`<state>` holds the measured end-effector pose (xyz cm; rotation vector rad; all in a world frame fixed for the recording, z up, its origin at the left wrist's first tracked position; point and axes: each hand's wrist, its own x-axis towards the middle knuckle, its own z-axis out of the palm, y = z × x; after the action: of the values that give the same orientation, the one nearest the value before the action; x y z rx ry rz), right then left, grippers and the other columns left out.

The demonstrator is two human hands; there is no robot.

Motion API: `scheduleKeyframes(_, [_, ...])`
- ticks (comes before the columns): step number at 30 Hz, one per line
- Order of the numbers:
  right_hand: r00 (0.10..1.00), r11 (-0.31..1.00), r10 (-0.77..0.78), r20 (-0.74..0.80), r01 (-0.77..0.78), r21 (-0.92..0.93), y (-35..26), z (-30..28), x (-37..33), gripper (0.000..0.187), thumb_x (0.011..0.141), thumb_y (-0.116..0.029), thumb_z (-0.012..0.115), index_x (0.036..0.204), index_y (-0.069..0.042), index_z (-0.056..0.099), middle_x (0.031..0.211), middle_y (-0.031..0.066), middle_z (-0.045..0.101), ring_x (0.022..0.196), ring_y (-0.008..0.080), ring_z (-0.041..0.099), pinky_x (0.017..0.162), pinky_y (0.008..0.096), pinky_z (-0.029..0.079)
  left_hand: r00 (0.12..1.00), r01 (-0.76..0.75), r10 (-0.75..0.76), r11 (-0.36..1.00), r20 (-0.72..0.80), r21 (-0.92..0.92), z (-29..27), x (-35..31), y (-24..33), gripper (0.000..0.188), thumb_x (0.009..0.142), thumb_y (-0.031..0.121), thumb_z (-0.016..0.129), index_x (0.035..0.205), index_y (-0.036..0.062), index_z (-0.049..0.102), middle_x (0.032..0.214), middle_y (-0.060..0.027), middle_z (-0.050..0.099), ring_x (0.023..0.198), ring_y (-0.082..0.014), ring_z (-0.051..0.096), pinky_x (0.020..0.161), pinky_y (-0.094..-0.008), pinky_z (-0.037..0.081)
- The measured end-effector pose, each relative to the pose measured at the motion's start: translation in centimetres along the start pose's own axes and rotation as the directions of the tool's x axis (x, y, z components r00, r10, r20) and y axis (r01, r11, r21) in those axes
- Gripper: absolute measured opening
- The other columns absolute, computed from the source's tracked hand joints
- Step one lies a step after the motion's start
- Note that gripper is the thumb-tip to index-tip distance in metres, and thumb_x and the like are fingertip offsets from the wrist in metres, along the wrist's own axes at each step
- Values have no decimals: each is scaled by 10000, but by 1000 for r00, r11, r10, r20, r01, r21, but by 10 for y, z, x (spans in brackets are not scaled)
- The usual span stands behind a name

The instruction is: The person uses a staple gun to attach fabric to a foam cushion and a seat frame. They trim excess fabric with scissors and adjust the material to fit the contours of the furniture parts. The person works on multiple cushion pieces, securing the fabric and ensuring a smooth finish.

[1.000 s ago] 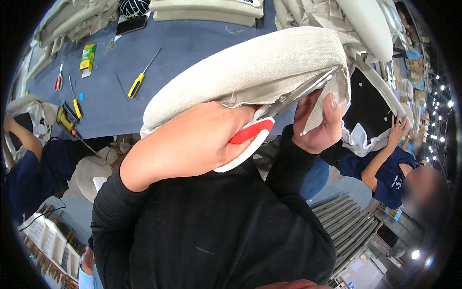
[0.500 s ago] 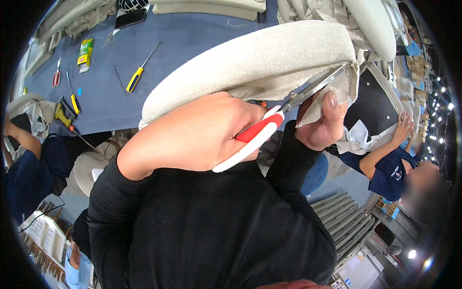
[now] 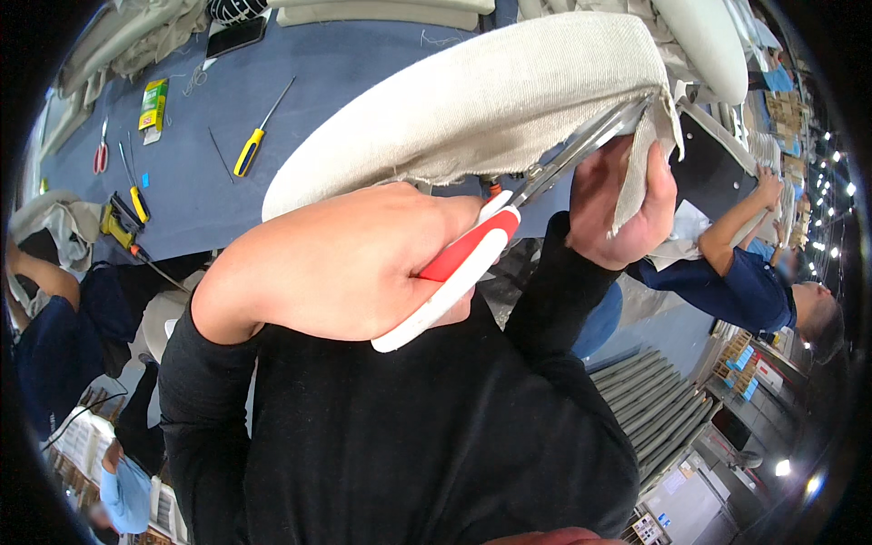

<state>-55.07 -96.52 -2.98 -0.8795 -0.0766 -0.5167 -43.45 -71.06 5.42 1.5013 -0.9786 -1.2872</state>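
My left hand (image 3: 354,254) is closed around the red-and-white handles of the scissors (image 3: 468,263). Their metal blades reach up to the right, against the cloth edge at the right end of a padded cushion (image 3: 463,104) covered in beige woven fabric. A loose fabric flap (image 3: 638,173) hangs from that end, beside the blade tips. My right hand (image 3: 627,204) grips this flap, its thumb on one side and the other fingers partly hidden behind it. The cushion's curved body extends to the left above my left forearm, and its underside has a rough, frayed cloth edge.
On the blue-grey table (image 3: 318,145) lie a yellow screwdriver (image 3: 251,150), red-handled scissors (image 3: 101,154), a yellow-green box (image 3: 153,107), a yellow power tool (image 3: 118,222) and a phone (image 3: 236,38). Upholstered pieces line the far edge. Co-workers are at left and right.
The cushion has shifted slightly up. My left hand with the scissors has moved down and left. My right hand has turned and moved slightly right, and the flap hangs more freely as a narrow strip.
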Motion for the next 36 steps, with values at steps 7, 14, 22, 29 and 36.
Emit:
scheduleKeyframes(7, [978, 993, -48, -202, 25, -114, 3, 12, 2, 506, 1078, -229, 532, 1506, 41, 553, 1431, 185, 700, 1368, 312, 646, 1177, 482, 470, 979, -146, 175, 960, -103, 239, -2, -8, -1, 330, 950, 245, 782, 977, -66, 677, 800, -267, 691, 803, -489, 679, 727, -508, 517])
scheduleKeyframes(14, [968, 996, -33, -247, 12, -85, 8, -19, -5, 506, 1046, -209, 577, 1478, 51, 540, 1282, 185, 726, 1234, 290, 691, 1117, 473, 507, 999, 45, -42, 994, -23, 97, -19, 1, 17, 305, 980, 246, 729, 932, -53, 690, 749, -224, 670, 704, -412, 650, 688, -456, 503])
scheduleKeyframes(22, [969, 946, -130, -211, 58, -318, 24, -3, -13, 504, 940, -203, 687, 1358, 59, 582, 1111, 150, 696, 1139, 281, 690, 1079, 451, 516, 988, -114, 142, 936, 59, -334, -24, -5, -13, 288, 973, 232, 699, 865, -34, 689, 702, -131, 673, 661, -202, 677, 641, -374, 493])
scheduleKeyframes(29, [983, 922, -94, -157, 26, -386, 23, -15, -16, 449, 914, -148, 704, 1300, 66, 622, 1157, 162, 689, 1095, 254, 671, 1026, 389, 512, 987, -87, 136, 894, -81, 439, -20, -25, -31, 240, 917, 257, 744, 926, 17, 724, 769, -166, 716, 780, -378, 717, 714, -462, 547])
scheduleKeyframes(36, [992, 743, -127, 22, 110, -661, 38, -53, -21, 252, 945, -124, 746, 1112, 62, 711, 1232, 162, 653, 1150, 263, 630, 1067, 399, 439, 652, -235, 557, 793, -514, 562, -11, -62, -54, 491, 861, 313, 842, 1225, 27, 677, 967, -210, 716, 957, -437, 689, 836, -514, 539])
